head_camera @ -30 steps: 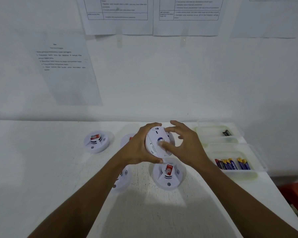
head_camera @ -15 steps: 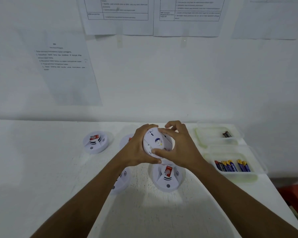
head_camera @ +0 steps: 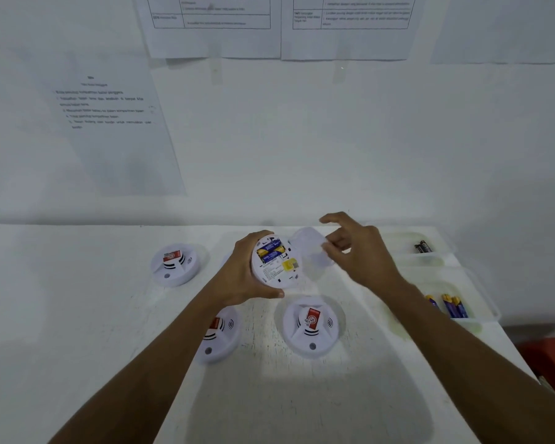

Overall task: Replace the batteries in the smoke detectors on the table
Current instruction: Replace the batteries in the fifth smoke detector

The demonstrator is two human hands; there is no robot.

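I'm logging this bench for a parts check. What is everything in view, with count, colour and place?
round white plastic smoke detectors: three plainly seen, red labels, on the white table
opened white smoke detector: one, fitted batteries showing, above table centre
round translucent cover: one, whitish, beside it, blurred
clear plastic trays: two, table's right side
dark batteries: few, black, far tray
blue-yellow batteries: several, near tray
printed paper sheets: several, white, wall
red object: one, lower right
left hand: one, grips the opened detector
right hand: one, holds the cover

Smoke detectors [head_camera: 311, 328]: white plastic, smooth, slight sheen. Desk [head_camera: 77, 315]: white painted surface, matt, scuffed rough. Trays [head_camera: 471, 293] right of the desk's detectors: translucent plastic; wall sheets [head_camera: 116, 129]: paper.
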